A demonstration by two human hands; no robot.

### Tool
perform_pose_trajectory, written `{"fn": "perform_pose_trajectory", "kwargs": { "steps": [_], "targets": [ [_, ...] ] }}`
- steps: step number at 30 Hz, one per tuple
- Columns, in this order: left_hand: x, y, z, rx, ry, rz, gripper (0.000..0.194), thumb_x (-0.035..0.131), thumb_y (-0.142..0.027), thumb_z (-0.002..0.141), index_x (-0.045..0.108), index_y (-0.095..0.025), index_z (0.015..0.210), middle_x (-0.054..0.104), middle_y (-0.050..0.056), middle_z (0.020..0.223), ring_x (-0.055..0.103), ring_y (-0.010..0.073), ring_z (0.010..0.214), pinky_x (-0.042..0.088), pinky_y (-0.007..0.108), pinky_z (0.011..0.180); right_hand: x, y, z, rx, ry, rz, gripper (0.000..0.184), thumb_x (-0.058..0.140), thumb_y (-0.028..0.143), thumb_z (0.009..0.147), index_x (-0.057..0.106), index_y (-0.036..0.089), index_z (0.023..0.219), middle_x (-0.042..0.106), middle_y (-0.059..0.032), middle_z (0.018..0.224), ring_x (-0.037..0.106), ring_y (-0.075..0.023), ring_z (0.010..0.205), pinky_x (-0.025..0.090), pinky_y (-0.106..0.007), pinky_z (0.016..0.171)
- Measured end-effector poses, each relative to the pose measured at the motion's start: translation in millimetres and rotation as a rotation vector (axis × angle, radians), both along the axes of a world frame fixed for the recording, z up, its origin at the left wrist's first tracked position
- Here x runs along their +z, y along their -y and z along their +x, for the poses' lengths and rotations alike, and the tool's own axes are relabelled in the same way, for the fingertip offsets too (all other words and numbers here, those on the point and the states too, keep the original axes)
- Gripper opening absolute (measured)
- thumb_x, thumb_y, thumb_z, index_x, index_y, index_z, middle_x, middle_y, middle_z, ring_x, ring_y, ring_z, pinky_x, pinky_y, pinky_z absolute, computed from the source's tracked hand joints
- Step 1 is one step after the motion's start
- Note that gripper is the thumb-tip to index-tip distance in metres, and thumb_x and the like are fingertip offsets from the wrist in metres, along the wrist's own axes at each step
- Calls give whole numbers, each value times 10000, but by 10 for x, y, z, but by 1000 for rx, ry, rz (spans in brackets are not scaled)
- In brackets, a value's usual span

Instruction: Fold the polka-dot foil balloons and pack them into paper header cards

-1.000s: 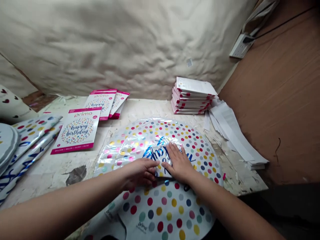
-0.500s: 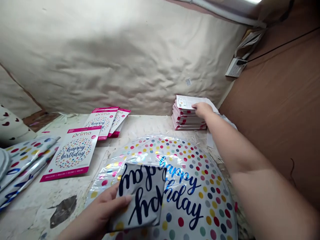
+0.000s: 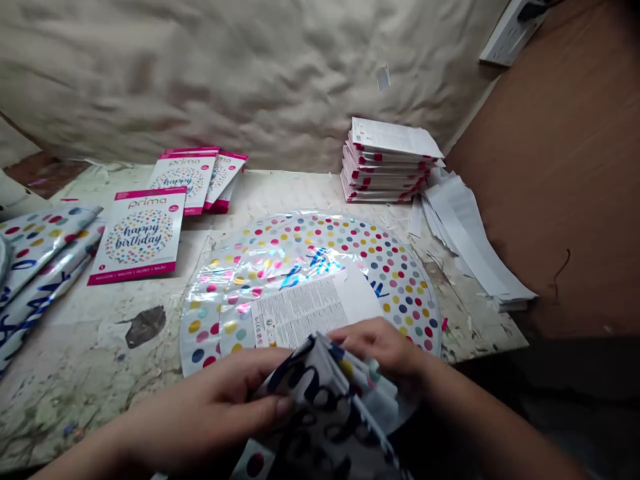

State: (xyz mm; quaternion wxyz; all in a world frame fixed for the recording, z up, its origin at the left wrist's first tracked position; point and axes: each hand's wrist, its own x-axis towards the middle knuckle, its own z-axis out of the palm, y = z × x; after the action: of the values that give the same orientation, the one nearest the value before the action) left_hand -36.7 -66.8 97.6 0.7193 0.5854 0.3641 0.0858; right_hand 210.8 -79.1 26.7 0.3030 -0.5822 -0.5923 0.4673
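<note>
Your table (image 3: 75, 373) spreads out before you, with a round polka-dot foil balloon (image 3: 320, 247) lying flat at its middle and a printed leaflet (image 3: 300, 310) on top of that. At the far right sits a stack of white-and-pink packets (image 3: 385, 163); at the far left lie Prima "happy birthday" packets (image 3: 137, 233). Over the balloon's near edge, you hold a folded foil balloon (image 3: 325, 400) with dark lettering. Your left hand (image 3: 210, 407) is closed around it, and your right hand (image 3: 380, 347) pinches its upper fold, just beside the left.
</note>
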Motion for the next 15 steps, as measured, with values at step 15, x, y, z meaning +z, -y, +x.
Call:
{"fn": "perform_pose_trajectory", "kwargs": {
  "steps": [15],
  "targets": [
    [-766,-904,1118,-436,-362,1331,218,434,-197,806,629,-161,898,573,99,968,505,229,906,407,366,832,-413,-267,1074,-581,-171,-114,310,707,447,665,603,183,789,653,-33,657,592,-150,452,497,-266,375]
  ]
}}
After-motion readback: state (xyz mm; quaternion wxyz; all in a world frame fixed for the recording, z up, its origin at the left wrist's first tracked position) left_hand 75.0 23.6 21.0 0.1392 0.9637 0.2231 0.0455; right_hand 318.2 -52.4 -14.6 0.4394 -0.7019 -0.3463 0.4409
